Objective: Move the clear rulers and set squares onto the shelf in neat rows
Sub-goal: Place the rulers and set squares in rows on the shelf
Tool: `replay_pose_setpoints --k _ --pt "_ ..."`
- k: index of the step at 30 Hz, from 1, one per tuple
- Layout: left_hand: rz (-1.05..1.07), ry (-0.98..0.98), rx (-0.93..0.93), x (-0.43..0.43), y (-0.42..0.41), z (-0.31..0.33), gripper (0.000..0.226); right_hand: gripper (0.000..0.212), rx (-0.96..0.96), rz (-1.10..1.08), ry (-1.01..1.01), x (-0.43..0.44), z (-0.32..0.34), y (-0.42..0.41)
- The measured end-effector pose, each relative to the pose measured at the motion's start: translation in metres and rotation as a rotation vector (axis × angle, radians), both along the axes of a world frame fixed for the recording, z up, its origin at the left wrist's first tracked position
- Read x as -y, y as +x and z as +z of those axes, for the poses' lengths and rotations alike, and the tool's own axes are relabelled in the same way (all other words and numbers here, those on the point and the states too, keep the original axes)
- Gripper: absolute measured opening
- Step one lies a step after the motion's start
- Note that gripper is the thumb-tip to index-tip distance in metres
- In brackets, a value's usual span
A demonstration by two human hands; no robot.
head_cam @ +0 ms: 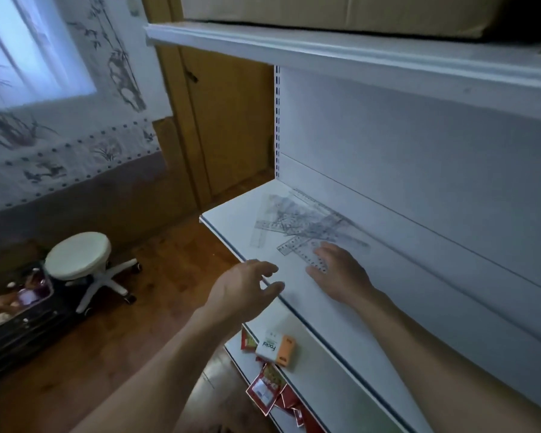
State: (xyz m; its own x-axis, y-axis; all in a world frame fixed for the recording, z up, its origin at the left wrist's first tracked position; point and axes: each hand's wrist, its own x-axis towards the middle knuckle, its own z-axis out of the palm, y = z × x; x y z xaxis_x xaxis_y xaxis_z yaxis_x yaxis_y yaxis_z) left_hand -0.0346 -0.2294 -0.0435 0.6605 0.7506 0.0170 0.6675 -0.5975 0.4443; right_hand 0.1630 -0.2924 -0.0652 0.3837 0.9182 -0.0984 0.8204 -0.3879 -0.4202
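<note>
A loose heap of clear rulers and set squares [303,223] lies crisscrossed on the white shelf [247,226], toward its back wall. One clear ruler [297,245] juts out of the heap toward me. My right hand [338,273] lies flat on the shelf with straight fingers, its fingertips on that ruler's near end. My left hand [247,289] hovers at the shelf's front edge, fingers spread and relaxed, holding nothing.
A lower shelf [313,370] carries a white and orange box [275,348] and red packets [266,389]. An upper shelf [325,51] with a cardboard box overhangs. A white stool [78,257] and a dark case stand on the wooden floor at left.
</note>
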Motion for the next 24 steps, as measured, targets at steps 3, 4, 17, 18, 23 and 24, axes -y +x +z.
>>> replay_pose_setpoints --k 3,4,17,18,23,24 --pt "-0.106 -0.033 -0.015 -0.032 0.021 -0.003 0.042 0.059 0.044 -0.024 -0.034 -0.012 -0.004 -0.003" --pt "-0.142 -0.040 -0.016 -0.041 0.027 -0.003 0.042 0.059 0.063 -0.038 -0.034 -0.014 -0.006 -0.003" --pt "-0.417 -0.044 -0.021 -0.133 0.067 -0.018 0.040 0.032 0.169 -0.411 -0.347 -0.069 0.019 -0.014" --pt "-0.433 -0.055 -0.029 -0.137 0.067 -0.021 0.039 0.028 0.180 -0.426 -0.380 -0.075 0.022 -0.017" --pt "-0.492 -0.089 -0.033 -0.151 0.064 -0.034 0.036 0.025 0.178 -0.505 -0.490 -0.094 0.028 -0.023" --pt "-0.503 -0.091 -0.030 -0.154 0.064 -0.035 0.036 0.024 0.170 -0.516 -0.518 -0.096 0.029 -0.023"
